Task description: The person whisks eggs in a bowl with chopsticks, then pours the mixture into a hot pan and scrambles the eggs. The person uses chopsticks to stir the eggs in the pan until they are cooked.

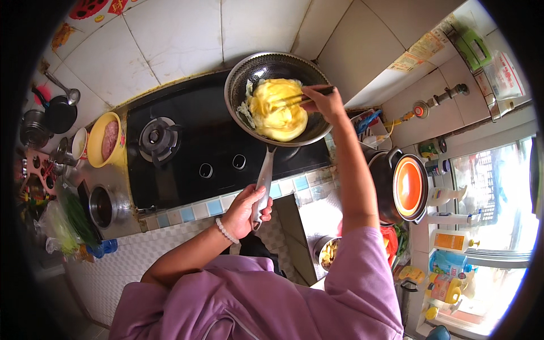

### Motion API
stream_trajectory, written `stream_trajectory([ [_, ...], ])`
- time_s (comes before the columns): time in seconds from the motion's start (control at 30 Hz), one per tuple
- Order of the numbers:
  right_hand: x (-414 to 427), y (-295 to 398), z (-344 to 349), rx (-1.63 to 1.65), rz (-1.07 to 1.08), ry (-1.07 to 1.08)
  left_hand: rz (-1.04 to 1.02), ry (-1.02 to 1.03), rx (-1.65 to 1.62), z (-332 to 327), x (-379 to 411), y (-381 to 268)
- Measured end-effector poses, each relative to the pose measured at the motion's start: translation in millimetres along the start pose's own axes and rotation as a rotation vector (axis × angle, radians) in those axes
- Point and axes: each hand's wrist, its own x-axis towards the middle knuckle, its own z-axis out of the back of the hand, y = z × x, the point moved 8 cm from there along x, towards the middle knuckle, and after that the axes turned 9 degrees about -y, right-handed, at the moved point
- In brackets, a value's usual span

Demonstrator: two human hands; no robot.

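Note:
A wok (238, 91) with a textured dark inside sits over the right side of the black gas hob (191, 127). Soft, yellow egg (278, 117) spreads across its bottom, with a pale, set edge on the left. My left hand (248, 208) grips the wok's metal handle (265, 170), which points towards me. Above the wok's right side, my right hand (325, 102) holds chopsticks (297, 100). Their tips reach into the egg and are blurred. The burner under the wok is hidden.
Left of the hob stand a yellow bowl (97, 146) holding raw meat (110, 140) and a metal pot (102, 206). A bare burner (157, 137) is on the hob's left. To the right are a dark pot (380, 182) with an orange bowl (408, 186), and several bottles along the windowsill.

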Motion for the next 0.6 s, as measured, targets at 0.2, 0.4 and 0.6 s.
stream_trajectory([
  [0.2, 12, -10, 10, 0.040, 0.074, -0.110, -0.026, -0.008, 0.022, 0, 2, 0],
  [0.4, 22, 11, 47, -0.072, 0.172, -0.311, -0.012, -0.012, 0.007, 2, 3, 0],
  [0.6, 32, 14, 26, -0.111, 0.046, -0.112, -0.009, -0.041, 0.026, 7, 0, -3],
])
